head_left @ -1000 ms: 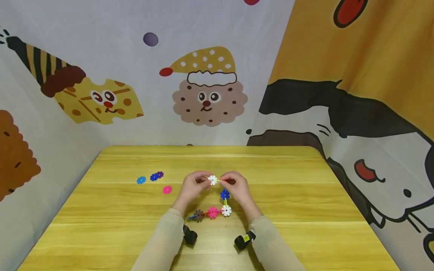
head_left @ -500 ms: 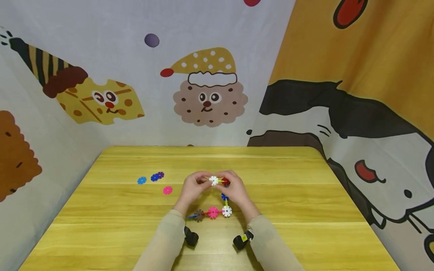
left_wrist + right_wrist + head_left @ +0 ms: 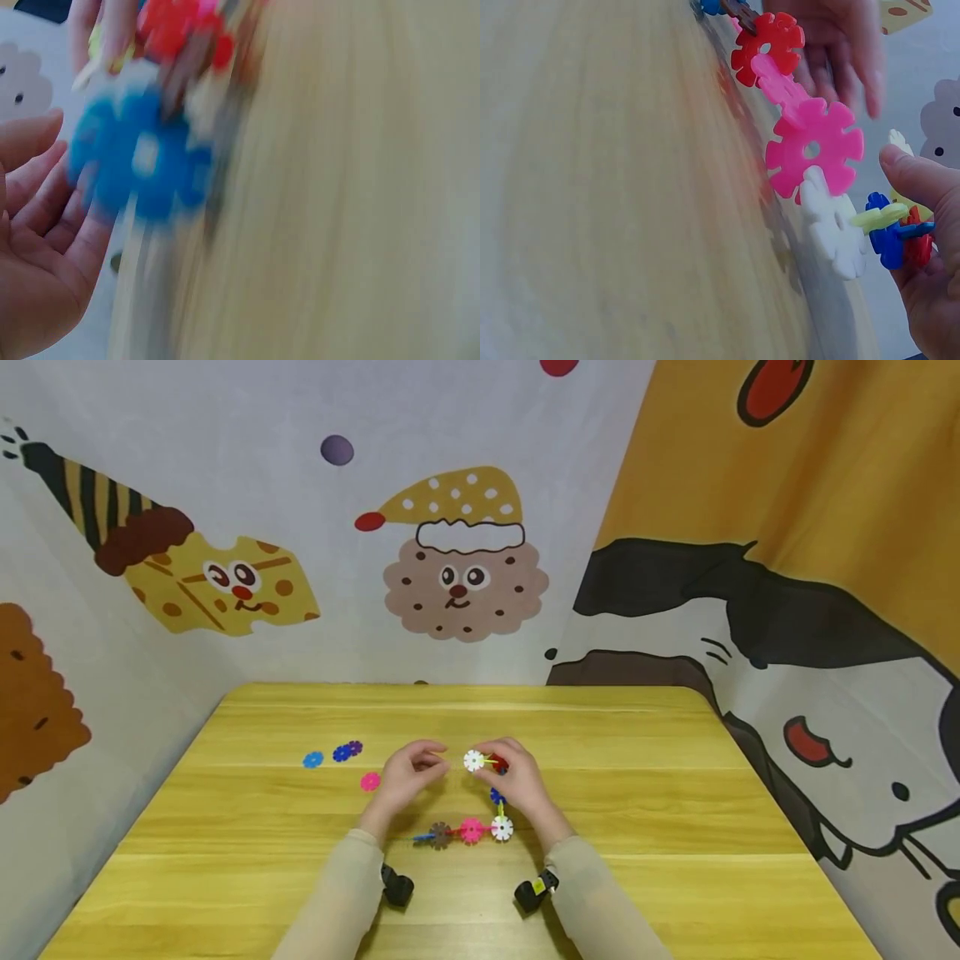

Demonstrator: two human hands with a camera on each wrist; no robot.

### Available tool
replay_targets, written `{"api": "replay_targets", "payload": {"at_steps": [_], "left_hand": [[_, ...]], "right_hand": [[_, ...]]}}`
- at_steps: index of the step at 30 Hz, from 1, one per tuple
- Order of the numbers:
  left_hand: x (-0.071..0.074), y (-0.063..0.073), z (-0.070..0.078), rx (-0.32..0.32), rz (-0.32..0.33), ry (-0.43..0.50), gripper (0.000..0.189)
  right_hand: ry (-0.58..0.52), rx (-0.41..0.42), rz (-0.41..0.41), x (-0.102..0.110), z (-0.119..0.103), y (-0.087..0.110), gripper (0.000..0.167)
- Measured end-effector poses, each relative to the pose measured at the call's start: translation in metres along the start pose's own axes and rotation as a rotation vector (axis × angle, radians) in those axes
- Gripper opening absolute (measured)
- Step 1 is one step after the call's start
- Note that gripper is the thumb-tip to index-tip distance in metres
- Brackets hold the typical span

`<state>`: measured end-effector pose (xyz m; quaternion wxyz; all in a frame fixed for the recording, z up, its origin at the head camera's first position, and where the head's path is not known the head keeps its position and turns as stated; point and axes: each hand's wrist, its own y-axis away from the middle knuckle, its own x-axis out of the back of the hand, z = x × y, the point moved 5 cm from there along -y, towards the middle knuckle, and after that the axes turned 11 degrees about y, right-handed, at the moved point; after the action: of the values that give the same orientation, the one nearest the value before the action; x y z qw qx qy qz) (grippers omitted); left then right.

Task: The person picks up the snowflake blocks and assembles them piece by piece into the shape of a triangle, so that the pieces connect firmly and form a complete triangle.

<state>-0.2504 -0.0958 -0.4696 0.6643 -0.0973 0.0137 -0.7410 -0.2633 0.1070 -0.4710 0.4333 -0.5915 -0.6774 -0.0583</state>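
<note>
I see one chain (image 3: 471, 831) toward the worktop's (image 3: 637, 793) near edge, two white discs in it, its far end pinched by the right hand (image 3: 520, 777). The left hand (image 3: 403, 778) is empty, fingers loosely bent, thumb apart. Toward the far left corner lie four loose discs (image 3: 342, 753): pink, light blue, blue, purple.

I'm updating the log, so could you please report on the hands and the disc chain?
Right hand grips disc chain near its white end disc. Left hand holding nothing. Possible minor obstacle: loose pink disc beside left hand.
</note>
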Motion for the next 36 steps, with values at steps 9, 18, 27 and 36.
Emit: {"api": "replay_targets", "payload": {"at_steps": [9,18,27,36], "left_hand": [[0.065,0.014,-0.006,-0.066,0.001,-0.138,0.033],[0.100,0.025,-0.018,0.023,-0.017,-0.154,0.041],[0.108,0.028,-0.025,0.047,-0.104,-0.223,0.051],[0.111,0.027,-0.031,0.056,-0.134,-0.293,0.053]], "right_hand": [[-0.005,0.017,0.018,0.001,-0.001,0.000,0.035],[-0.007,-0.001,0.016,0.001,0.000,0.000,0.035],[-0.009,-0.011,0.009,0.002,0.000,0.001,0.035],[-0.003,-0.016,0.004,0.001,0.001,0.002,0.035]]}}
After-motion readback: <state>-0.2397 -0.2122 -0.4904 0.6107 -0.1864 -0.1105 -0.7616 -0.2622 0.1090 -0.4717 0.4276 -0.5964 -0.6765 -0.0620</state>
